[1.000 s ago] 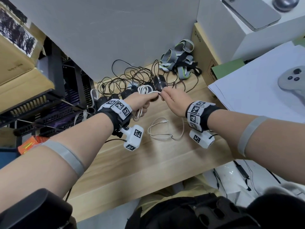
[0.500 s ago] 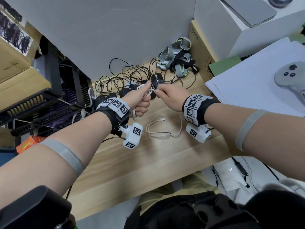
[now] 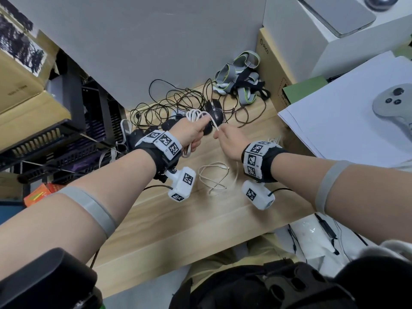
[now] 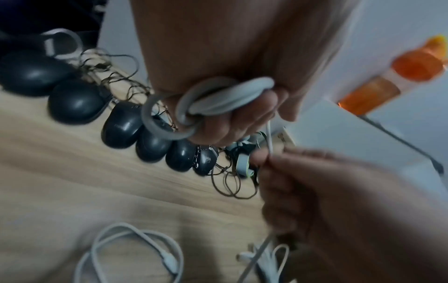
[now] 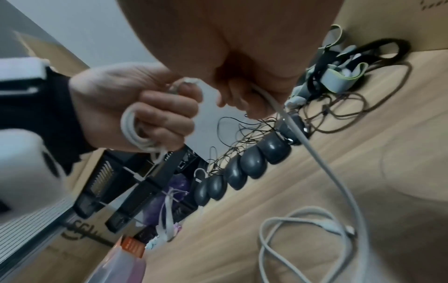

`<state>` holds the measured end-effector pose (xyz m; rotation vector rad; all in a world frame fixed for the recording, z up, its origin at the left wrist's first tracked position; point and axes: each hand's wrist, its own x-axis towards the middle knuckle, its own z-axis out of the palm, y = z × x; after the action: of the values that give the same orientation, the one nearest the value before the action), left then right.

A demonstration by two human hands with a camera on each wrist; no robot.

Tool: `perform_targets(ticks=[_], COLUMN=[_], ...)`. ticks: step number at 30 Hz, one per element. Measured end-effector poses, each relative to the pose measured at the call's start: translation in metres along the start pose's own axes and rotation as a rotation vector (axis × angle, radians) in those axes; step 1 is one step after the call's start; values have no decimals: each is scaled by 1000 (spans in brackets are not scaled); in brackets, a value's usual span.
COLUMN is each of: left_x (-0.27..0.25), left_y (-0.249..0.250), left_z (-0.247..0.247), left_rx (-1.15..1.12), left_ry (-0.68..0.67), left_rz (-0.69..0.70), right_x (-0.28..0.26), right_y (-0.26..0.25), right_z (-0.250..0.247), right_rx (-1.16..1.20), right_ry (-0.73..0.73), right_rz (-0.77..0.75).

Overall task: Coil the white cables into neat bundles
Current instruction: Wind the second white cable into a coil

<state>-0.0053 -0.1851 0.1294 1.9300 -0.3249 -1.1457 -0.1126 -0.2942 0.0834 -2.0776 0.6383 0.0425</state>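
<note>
Gripping a coiled white cable (image 3: 194,114) in the left hand (image 3: 191,133), fingers curling right round the loops, held up above the wooden desk (image 3: 156,221). Bulging out above the fist in the head view, those loops, and hanging below it too. Showing thick and grey in the left wrist view, the same coil (image 4: 213,101) wedged between curled fingers. Pinching the free strand of that cable with the right hand (image 3: 229,139), thumb and fingertips closing on it just beside the left fist, the strand running taut between the two hands. Trailing down from the right hand's pinch in the right wrist view, a long run of the cable (image 5: 315,153) dropping toward the desk. Lying loose on the wood below and between the wrists, a second white cable (image 3: 214,177) in untidy loops, its plug end showing. Sitting in a row behind the hands, several black computer mice (image 5: 242,164), their thin dark cords (image 3: 169,101) tangling against the grey wall panel. Resting farther back to the right, a heap of grey straps (image 3: 240,74) with green edging. Lying on white paper at far right, a grey controller (image 3: 392,105).
</note>
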Motion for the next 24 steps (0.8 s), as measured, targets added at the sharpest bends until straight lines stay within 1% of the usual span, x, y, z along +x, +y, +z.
perform_targets(ticks=[2,4,7,9,11,13,14,15,17,18,19,20,22,23,24], left_x=[0,2,5,9,13,16,15,15,9,5,3,0,-1,-1,-2], left_y=[-3,-4,1,3,3,2,3,3,9,11,12,12,10,7,5], left_z=[2,2,3,2,0,-3,-4,-6,-6,-6,-7,-8,-13,-15,-16], left_rx=[160,228,193,207,225,134,34,-104,-385,-462,-493,-503,-434,-350,-245], left_ry=[61,111,181,276,382,448,463,458,392,345,290,226,89,32,-21], left_rz=[3,-10,-37,-42,-36,-18,-22,-48,-101,-116,-128,-145,-186,-208,-229], right_x=[2,3,0,-2,-7,-17,-22,-28,-35,-37,-38,-38,-37,-36,-34], right_y=[-9,-17,-23,-26,-28,-28,-26,-24,-14,-10,-6,-3,2,5,7], right_z=[2,2,4,8,13,20,25,29,38,39,39,37,30,25,20], right_rx=[-9,-10,-7,-26,-23,-43,-79,-117,-163,-163,-178,-218,-308,-311,-287], right_ry=[-12,-20,-62,-115,-202,-302,-350,-397,-472,-496,-515,-531,-543,-534,-511], right_rz=[-64,-85,-101,-123,-153,-179,-188,-197,-183,-169,-171,-189,-247,-242,-199])
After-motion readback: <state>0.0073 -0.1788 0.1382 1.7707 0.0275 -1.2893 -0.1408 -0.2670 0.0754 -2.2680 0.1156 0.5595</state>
